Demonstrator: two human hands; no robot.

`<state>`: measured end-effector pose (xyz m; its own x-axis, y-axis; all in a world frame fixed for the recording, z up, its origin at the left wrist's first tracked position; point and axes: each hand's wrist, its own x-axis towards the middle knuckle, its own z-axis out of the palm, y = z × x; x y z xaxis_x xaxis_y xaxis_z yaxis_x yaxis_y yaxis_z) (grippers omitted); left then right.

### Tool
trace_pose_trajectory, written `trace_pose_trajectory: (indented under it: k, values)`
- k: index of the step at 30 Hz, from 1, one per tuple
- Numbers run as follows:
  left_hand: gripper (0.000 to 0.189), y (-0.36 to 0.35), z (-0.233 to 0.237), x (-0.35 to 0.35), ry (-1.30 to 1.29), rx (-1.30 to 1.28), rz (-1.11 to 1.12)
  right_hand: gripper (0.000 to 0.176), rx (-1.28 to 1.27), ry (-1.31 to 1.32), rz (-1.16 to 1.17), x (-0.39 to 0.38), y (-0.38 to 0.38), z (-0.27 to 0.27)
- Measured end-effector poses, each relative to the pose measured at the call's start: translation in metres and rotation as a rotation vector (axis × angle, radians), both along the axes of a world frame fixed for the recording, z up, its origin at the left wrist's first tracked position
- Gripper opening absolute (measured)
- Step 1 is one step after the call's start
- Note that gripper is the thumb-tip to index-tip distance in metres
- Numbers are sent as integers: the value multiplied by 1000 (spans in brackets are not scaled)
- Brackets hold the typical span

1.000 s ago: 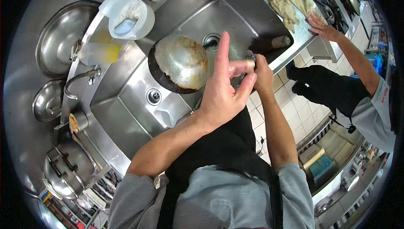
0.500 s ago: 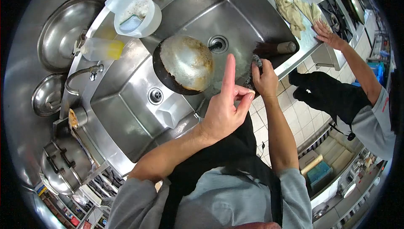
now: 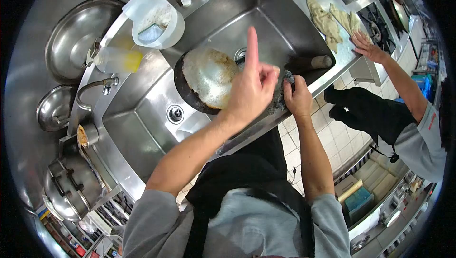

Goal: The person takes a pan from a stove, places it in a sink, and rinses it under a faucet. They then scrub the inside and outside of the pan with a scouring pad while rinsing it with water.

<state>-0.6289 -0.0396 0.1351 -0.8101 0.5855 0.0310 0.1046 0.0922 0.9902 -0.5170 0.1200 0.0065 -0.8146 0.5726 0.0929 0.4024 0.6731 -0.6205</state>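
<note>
Pointing, seemingly empty left hand has advanced over the sink; right hand grips scouring pad, apart from the wok.

I take this for a professional kitchen: I can see a deep double-bowl steel sink with a stained wok in it, and stove burners past the right edge of the steel tabletop. A handled steel lid sits beside the sink's left edge, the floor is tiled, and a co-worker wears a black apron.
</note>
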Motion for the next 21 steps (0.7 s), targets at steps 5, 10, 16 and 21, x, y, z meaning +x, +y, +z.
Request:
trace_pose_trajectory:
  k: [5, 10, 16, 21]
  values:
    - [98, 35, 25, -44, 186, 57, 66, 22, 30, 24, -3, -2, 2, 0]
    - [97, 47, 28, -42, 221, 91, 66, 25, -4, -24, -2, -2, 2, 2]
    - [71, 46, 44, -59, -850, 476, -144, 25, -3, -45, 6, -2, 4, -2]
    - [87, 43, 40, -64, -1039, 747, -234, 25, 3, -51, -3, -3, 5, 3]
